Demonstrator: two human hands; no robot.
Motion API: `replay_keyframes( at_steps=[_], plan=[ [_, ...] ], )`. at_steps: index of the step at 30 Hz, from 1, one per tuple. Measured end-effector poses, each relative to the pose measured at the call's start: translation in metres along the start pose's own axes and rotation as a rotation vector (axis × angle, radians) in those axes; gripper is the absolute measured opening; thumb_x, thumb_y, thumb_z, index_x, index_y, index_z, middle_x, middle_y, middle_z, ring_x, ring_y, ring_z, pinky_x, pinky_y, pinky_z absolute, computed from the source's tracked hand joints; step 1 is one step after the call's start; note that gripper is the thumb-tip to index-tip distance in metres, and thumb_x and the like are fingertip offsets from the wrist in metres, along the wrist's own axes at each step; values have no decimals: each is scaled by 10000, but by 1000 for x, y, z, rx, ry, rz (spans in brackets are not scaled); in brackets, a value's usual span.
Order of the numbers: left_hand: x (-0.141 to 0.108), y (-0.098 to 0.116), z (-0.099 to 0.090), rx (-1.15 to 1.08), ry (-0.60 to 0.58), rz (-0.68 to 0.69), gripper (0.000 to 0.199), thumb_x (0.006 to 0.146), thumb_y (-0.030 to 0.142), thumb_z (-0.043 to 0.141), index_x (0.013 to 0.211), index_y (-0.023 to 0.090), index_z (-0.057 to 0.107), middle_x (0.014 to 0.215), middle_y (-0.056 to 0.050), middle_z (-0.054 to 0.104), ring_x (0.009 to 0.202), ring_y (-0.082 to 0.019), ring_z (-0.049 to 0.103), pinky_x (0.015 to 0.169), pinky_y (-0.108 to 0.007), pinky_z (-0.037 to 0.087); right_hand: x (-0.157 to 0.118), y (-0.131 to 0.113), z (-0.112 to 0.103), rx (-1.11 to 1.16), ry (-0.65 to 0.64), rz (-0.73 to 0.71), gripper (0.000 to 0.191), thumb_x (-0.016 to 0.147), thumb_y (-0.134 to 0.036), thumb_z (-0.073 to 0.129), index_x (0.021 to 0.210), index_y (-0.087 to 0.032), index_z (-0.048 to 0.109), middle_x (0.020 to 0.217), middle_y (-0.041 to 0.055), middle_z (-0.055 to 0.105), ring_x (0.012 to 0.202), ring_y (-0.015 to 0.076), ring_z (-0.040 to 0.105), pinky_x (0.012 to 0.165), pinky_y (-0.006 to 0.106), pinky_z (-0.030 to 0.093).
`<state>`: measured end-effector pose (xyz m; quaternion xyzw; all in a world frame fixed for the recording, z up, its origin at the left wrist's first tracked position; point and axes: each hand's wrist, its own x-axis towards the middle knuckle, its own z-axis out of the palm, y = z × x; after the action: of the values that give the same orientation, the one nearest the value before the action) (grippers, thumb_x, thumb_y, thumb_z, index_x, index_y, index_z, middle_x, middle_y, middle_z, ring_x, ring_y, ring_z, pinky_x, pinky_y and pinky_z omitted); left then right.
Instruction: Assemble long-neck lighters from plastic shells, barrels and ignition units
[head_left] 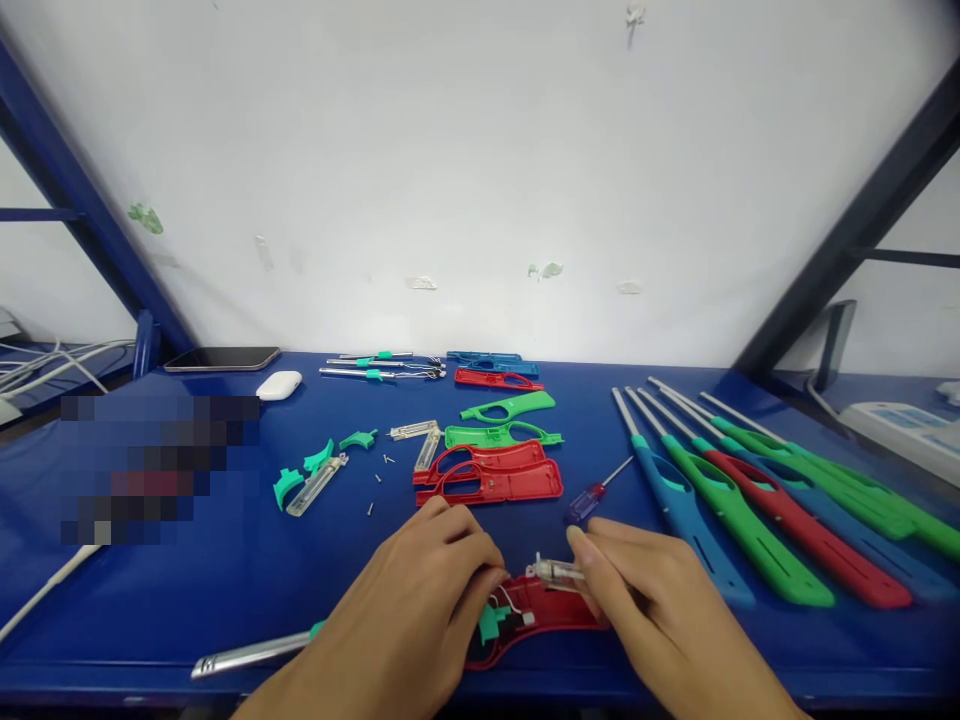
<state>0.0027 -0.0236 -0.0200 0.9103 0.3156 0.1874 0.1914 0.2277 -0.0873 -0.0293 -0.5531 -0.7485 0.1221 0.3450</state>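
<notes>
A red lighter shell half [551,612] lies open near the table's front edge, with a green trigger piece [491,622] and thin white wires inside. My left hand [431,590] is closed around the shell's left part, fingertips at its upper rim. A metal lighter tube [255,655] sticks out to the left from under that hand. Between the thumb and fingers of my right hand [637,590] is a clear fuel tank [559,572], held over the right part of the shell. A screwdriver [585,502] with a purple handle lies just beyond my right hand.
Several whole lighters [780,500] lie fanned out at the right. Red shell halves [517,480], green shell halves [510,405], clear tanks [319,485] and small screws [370,509] are mid-table. Metal tubes [367,374], a phone [223,358] and a white case [279,385] lie behind.
</notes>
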Motion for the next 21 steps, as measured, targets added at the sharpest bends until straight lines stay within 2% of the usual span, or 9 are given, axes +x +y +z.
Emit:
replay_keyframes(
  at_steps=[3, 8, 14, 21],
  plan=[
    [-2, 0, 3, 12, 63, 40, 289, 1062, 105, 437, 982, 209, 695, 983, -24, 708, 894, -217, 643, 894, -399, 523, 0, 1, 3, 10, 3, 33, 556, 1159, -399, 340, 635, -214, 349, 589, -11, 515, 535, 118, 471, 531, 286, 326],
    [-9, 0, 2, 20, 52, 53, 284, 1063, 135, 459, 1017, 232, 723, 1000, -20, 720, 911, -226, 655, 944, -443, 547, -2, 4, 9, 18, -20, 80, 557, 1152, -439, 385, 647, -208, 333, 591, -29, 492, 551, 107, 442, 559, 276, 324],
    [-11, -2, 4, -23, 95, 64, 267, 1044, 103, 479, 950, 240, 688, 949, -3, 699, 841, -202, 641, 810, -369, 568, 0, 6, 12, -4, -89, 113, 589, 1149, -474, 347, 621, -213, 329, 581, -23, 489, 518, 111, 441, 545, 311, 285],
    [-12, -2, 8, 80, 201, 149, 263, 1043, 82, 434, 993, 233, 643, 951, -5, 716, 831, -219, 658, 763, -386, 590, 4, 4, 12, 12, -102, 142, 582, 1149, -486, 329, 631, -220, 330, 582, -24, 513, 521, 115, 435, 553, 318, 284]
  ],
)
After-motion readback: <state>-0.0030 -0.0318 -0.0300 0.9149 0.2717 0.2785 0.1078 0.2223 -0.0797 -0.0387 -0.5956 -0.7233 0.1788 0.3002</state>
